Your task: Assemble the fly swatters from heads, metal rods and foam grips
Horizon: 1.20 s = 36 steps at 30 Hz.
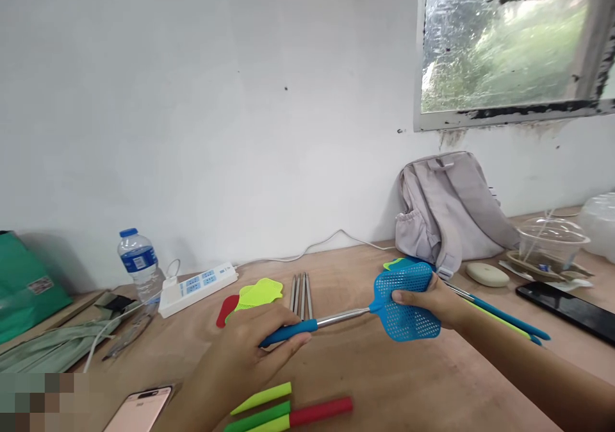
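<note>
A blue fly swatter (408,320) with a metal shaft is held level above the table between both hands. My left hand (259,348) is closed around its blue handle grip. With thumb in front and fingers behind, my right hand (432,297) pinches the perforated swatter head. Beyond my left hand lie yellow-green swatter heads (259,292) and a red one (227,310), beside several metal rods (302,294). Nearer me are loose handle grips: a red one (321,411), a green one (259,418) and yellow-green ones (264,396). Further swatters (509,316) lie behind my right hand, partly hidden.
A power strip (199,289) and a water bottle (139,262) stand at the back left. A grey backpack (446,207) leans on the wall. On the right are a black phone (567,307), a pale rounded case (487,274) and a plastic cup (552,240). A pink phone (139,409) lies front left.
</note>
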Motion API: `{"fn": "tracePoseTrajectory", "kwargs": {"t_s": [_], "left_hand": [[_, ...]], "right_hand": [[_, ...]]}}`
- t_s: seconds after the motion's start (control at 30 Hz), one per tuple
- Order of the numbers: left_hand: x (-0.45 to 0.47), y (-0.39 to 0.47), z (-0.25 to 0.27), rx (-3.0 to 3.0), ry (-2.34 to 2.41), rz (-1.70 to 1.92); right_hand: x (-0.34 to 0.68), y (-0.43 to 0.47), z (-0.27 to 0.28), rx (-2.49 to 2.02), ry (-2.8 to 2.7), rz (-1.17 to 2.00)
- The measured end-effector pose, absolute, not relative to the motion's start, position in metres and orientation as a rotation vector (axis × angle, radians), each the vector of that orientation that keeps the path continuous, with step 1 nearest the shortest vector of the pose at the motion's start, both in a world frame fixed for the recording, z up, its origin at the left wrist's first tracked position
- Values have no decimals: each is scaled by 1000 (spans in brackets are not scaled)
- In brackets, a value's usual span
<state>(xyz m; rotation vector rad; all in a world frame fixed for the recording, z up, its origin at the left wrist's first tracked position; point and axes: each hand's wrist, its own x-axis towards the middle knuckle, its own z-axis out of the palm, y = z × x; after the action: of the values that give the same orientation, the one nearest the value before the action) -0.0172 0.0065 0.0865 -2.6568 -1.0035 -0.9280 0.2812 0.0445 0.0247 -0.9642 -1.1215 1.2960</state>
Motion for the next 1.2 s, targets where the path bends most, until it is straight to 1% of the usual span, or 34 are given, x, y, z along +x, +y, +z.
{"fn": "tracePoseTrajectory", "kwargs": {"t_s": [0.37, 0.5, 0.7, 0.8, 0.87, 0.97, 1.07, 1.13, 1.2], "left_hand": [[-9, 7, 80, -2775, -1130, -882], [-9, 6, 81, -2770, -1137, -893], [-19, -1, 103, -2748, -1203, -808], [-31, 1, 114, -2762, -1233, -810], [-37, 6, 118, -2745, -1308, -896], [-36, 14, 113, -2666, -1521, -1140], [-19, 18, 95, -2683, -1766, -1415], [-3, 17, 77, -2779, -1969, -1576], [14, 12, 59, -2924, -2051, -1713]], "right_hand": [[283, 48, 9, -956, -1141, 1413], [283, 48, 9, -980, -1113, 1407], [275, 42, 12, -905, -1096, 1469], [272, 42, 9, -759, -1029, 1623], [270, 46, 3, -691, -929, 1736], [261, 52, -9, -648, -842, 1735], [246, 46, -15, -643, -978, 1725], [234, 35, -11, -608, -1120, 1794], [221, 22, -5, -536, -1196, 1851]]}}
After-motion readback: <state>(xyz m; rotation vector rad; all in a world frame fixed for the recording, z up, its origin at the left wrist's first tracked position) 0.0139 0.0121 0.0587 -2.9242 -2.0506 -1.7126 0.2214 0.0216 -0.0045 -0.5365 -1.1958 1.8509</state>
